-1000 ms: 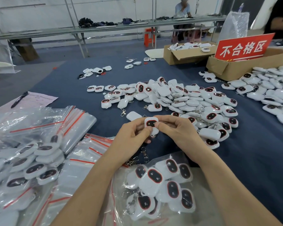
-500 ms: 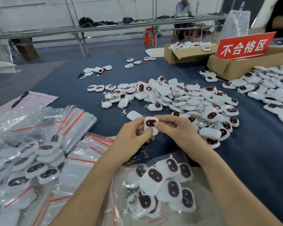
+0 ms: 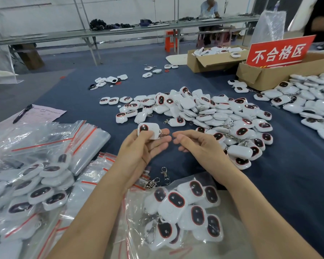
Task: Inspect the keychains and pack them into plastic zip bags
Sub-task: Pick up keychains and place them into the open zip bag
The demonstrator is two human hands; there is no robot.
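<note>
The left hand [image 3: 142, 146] grips one white keychain [image 3: 148, 130] between thumb and fingers, above the dark blue table cloth [image 3: 288, 184] near the centre of the view. The right hand [image 3: 196, 144], just beside it at 3 o'clock, is relaxed with fingers loosely curled and holds nothing. A big pile of keychains [image 3: 213, 113] lies at 1 o'clock, a filled zip bag [image 3: 185, 208] at 6 o'clock, and empty zip bags [image 3: 64, 139] at 9 o'clock. A cardboard box [image 3: 266, 79] with a red sign [image 3: 279, 53] stands at 2 o'clock. At 12 o'clock a long metal bench [image 3: 120, 31] crosses the room, with an orange stool [image 3: 170, 42] near it.
</note>
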